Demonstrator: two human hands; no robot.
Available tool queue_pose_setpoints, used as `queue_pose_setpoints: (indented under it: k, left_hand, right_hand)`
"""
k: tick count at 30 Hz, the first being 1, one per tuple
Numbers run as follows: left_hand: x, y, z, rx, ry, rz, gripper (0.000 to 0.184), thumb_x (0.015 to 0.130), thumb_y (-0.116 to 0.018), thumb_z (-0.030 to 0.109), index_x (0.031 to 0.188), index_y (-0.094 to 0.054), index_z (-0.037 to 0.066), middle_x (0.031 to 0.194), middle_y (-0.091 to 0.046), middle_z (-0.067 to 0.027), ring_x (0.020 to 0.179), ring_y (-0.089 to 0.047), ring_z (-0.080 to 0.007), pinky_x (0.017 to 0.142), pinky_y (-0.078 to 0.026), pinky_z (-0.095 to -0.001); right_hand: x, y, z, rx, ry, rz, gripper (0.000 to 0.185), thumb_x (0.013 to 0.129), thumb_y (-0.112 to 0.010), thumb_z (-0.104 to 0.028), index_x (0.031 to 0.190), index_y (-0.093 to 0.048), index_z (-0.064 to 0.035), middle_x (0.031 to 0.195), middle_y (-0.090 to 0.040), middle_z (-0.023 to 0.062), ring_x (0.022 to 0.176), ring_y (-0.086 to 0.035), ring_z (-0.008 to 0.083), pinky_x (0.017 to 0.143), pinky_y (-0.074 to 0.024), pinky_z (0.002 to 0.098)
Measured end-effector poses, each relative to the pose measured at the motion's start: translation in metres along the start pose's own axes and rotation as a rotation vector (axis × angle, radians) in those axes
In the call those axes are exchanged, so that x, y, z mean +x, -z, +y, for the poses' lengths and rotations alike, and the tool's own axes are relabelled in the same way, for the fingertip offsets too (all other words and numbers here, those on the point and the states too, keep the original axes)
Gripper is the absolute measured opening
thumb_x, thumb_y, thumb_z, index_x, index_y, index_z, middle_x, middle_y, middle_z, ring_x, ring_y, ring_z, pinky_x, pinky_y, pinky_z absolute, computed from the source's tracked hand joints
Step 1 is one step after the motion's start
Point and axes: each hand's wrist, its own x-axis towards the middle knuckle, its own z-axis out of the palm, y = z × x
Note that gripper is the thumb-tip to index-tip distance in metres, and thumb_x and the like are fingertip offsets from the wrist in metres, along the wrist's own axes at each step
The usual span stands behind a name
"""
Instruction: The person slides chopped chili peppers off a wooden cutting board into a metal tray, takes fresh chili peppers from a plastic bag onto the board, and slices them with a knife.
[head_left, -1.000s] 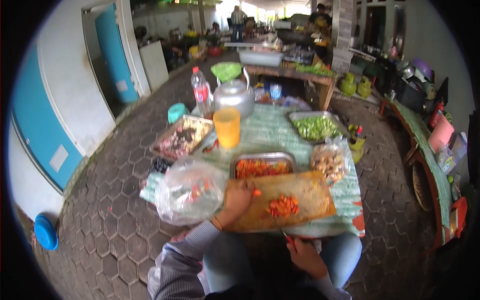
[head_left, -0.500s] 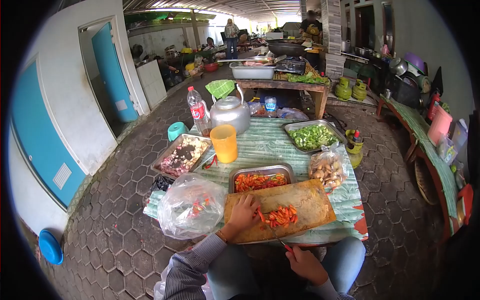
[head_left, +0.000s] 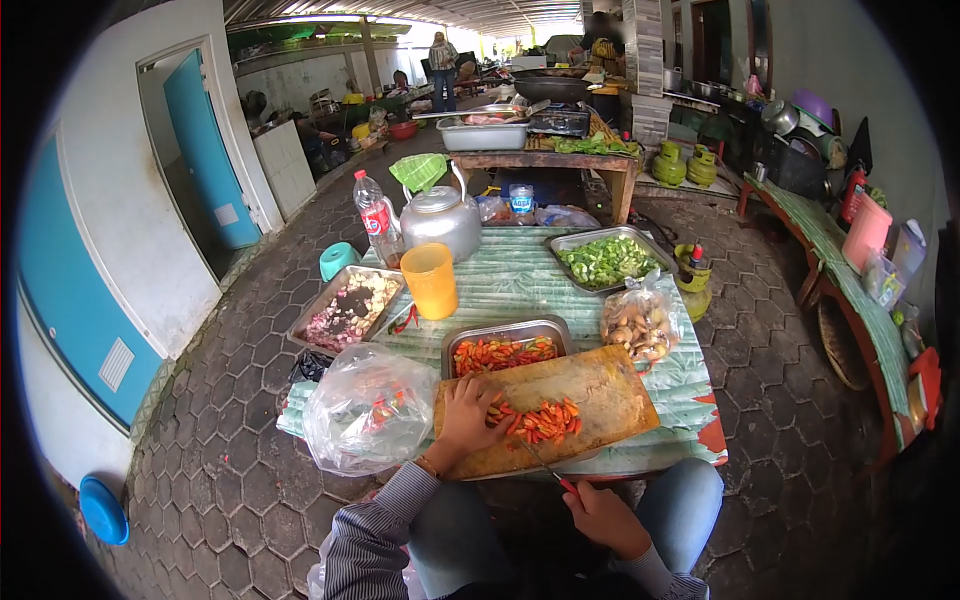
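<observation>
My right hand [head_left: 608, 520] is closed round the red handle of a knife [head_left: 543, 460], whose blade reaches up to the board's front edge. On the worn wooden cutting board [head_left: 610, 395], my left hand [head_left: 468, 415] has its fingers curled over red chili peppers at the left side of a pile. The pile of orange-red chilies [head_left: 548, 422] lies right of those fingers. Behind the board, a metal tray [head_left: 562, 325] holds more chilies. Left of the board sits a clear plastic bag [head_left: 345, 420] with some red chilies showing through.
An orange jug [head_left: 430, 283], a kettle [head_left: 440, 225] and a bottle [head_left: 375, 215] stand at the back left. Around them are a tray of chopped onions [head_left: 340, 312], a tray of cut greens [head_left: 606, 260] and a bag of mushroom-like pieces [head_left: 640, 325]. A bench [head_left: 830, 260] runs along the right.
The view has shifted slightly, so the table appears further left and higher. My left fingers now curl closer over the chilies. The knife stays in my right hand, near the board's front edge.
</observation>
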Motion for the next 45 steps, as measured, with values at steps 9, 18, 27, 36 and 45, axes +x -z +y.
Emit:
queue_pose_setpoints:
  k: [9,18,27,36,45]
  left_hand:
    - [0.0,0.007,0.0,-0.05,-0.001,-0.003,0.051,0.078,-0.068,0.045,0.114,-0.059,0.01,0.122,-0.051,-0.0147,0.121,-0.043,-0.0374,0.1,-0.031,-0.0515]
    - [-0.01,0.009,0.0,-0.009,0.009,-0.145,0.062,0.086,-0.052,0.055,0.125,-0.048,0.007,0.133,-0.042,-0.0188,0.132,-0.032,-0.0387,0.104,-0.016,-0.0654]
    - [-0.024,0.031,0.008,-0.049,0.124,-0.157,0.055,0.089,-0.054,0.043,0.129,-0.046,0.006,0.139,-0.037,-0.0196,0.136,-0.025,-0.0399,0.106,-0.009,-0.0675]
    - [-0.053,0.073,0.013,-0.135,0.259,0.089,0.033,0.075,-0.07,0.014,0.105,-0.06,0.005,0.107,-0.053,-0.0137,0.104,-0.049,-0.0337,0.091,-0.037,-0.0482]
    - [-0.062,0.072,0.017,-0.196,0.321,0.139,0.017,0.071,-0.07,0.004,0.087,-0.063,0.005,0.083,-0.058,-0.0118,0.082,-0.055,-0.0315,0.07,-0.043,-0.0411]
  right_hand:
    - [0.002,-0.005,0.005,-0.005,0.005,-0.01,0.032,0.094,-0.048,-0.037,0.09,-0.049,-0.0049,0.067,-0.06,0.0261,0.066,-0.059,0.0469,0.06,-0.0453,0.0569]
    - [0.004,-0.01,0.01,0.006,0.035,0.006,0.033,0.094,-0.047,-0.037,0.089,-0.049,-0.0047,0.065,-0.059,0.026,0.065,-0.059,0.0473,0.06,-0.0451,0.0572]
    - [0.001,-0.003,0.006,0.023,0.01,-0.017,0.033,0.095,-0.047,-0.037,0.09,-0.049,-0.0042,0.067,-0.06,0.0259,0.067,-0.059,0.0476,0.061,-0.045,0.0575]
    - [0.002,-0.003,0.003,0.045,0.011,0.001,0.03,0.094,-0.048,-0.034,0.091,-0.051,-0.004,0.068,-0.06,0.0269,0.069,-0.059,0.0471,0.062,-0.0448,0.0583]
    - [0.008,0.003,-0.005,0.025,0.037,0.09,0.025,0.094,-0.049,-0.028,0.097,-0.051,-0.0038,0.069,-0.06,0.0267,0.067,-0.059,0.0468,0.06,-0.0454,0.0573]
